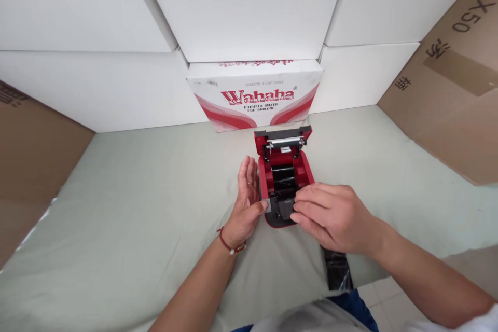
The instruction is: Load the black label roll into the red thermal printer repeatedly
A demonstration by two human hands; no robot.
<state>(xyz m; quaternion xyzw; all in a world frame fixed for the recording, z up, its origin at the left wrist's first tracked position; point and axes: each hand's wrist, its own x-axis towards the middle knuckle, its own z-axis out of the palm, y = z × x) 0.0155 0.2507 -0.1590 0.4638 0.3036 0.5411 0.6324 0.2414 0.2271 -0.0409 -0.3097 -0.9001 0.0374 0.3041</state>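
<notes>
A small red and black label printer [264, 179] stands on the light green cloth with its lid [282, 140] raised. Inside show a roller under the lid and shiny black ribbon or film [283, 176] across the bay. My left hand [248, 202] holds the printer's left side, fingers stretched along it and thumb on the grey front corner. At the front right, my right hand [329, 212] has its fingers closed in a pinch by a dark grey piece [287, 209]. What lies between those fingertips is hidden.
A white and red Wahaha water carton [268, 101] stands right behind the printer. White boxes [252, 5] are stacked beyond. Brown cartons flank both sides, left [35, 166] and right [451, 93]. A shiny black wrapped item [337, 270] lies at the cloth's near edge, below my right wrist.
</notes>
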